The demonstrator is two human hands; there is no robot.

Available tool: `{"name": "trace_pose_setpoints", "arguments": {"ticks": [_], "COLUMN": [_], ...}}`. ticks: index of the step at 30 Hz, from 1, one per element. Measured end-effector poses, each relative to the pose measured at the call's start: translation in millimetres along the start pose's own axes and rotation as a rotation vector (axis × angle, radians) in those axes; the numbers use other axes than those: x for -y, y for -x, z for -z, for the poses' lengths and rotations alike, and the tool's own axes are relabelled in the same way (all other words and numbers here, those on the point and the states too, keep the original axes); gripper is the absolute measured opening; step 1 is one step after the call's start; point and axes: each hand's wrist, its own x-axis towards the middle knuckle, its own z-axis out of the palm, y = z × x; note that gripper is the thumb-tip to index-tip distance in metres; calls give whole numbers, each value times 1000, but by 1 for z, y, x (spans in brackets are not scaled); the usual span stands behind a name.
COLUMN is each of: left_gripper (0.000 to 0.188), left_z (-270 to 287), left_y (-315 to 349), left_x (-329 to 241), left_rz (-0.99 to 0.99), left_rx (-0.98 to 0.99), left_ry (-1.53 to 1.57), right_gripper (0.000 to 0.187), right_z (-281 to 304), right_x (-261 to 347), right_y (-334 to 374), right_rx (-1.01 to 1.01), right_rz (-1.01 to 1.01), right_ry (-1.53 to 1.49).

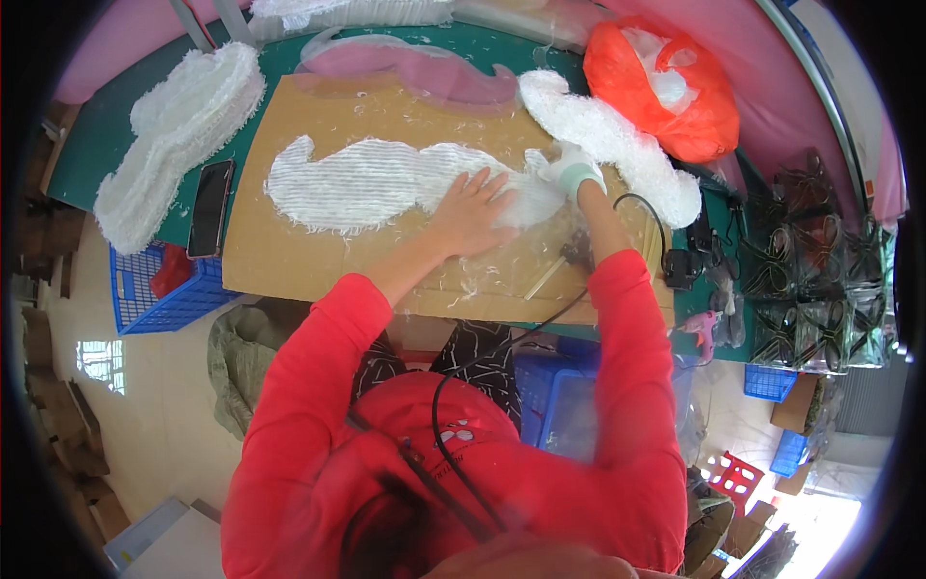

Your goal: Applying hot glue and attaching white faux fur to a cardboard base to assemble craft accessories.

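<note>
Nearest to us, at lower middle of the frame, a thin black cable (435,415) runs toward the front edge of the brown cardboard sheet (318,265) on the green counter (87,164). Before the work, the cardboard leaves open room for drawing back. At the middle lies the white moustache-shaped fabric piece (338,183), ribbed at left, smooth and sheer at right. The bare left hand (473,210) is released, spread flat upon it; the white-gloved right hand (576,169) bends at its right end, and we cannot tell if it grasps. We judge that covering this shape with ribbed rows is in hand; the next move would call for keeping the sheer part flat. Farther, at upper right, a white shaggy fringed piece (632,154) crowds the right hand; at upper middle, a pinkish translucent curved sheet (415,69) borders the cardboard's far edge.
</note>
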Motion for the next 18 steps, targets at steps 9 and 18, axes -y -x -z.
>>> {"name": "trace_pose_setpoints", "arguments": {"ticks": [9,18], "left_gripper": [45,58], "left_z": [16,-5], "left_y": [-31,-108], "left_x": [19,24], "left_rz": [-122,12], "left_rx": [-520,-282], "left_ry": [311,796], "right_gripper": [35,31], "right_z": [-17,-31], "right_x": [-33,-39], "right_y": [-8,-4], "right_rx": [-48,-45], "right_rz": [10,35], "right_ry": [-474,-773]}}
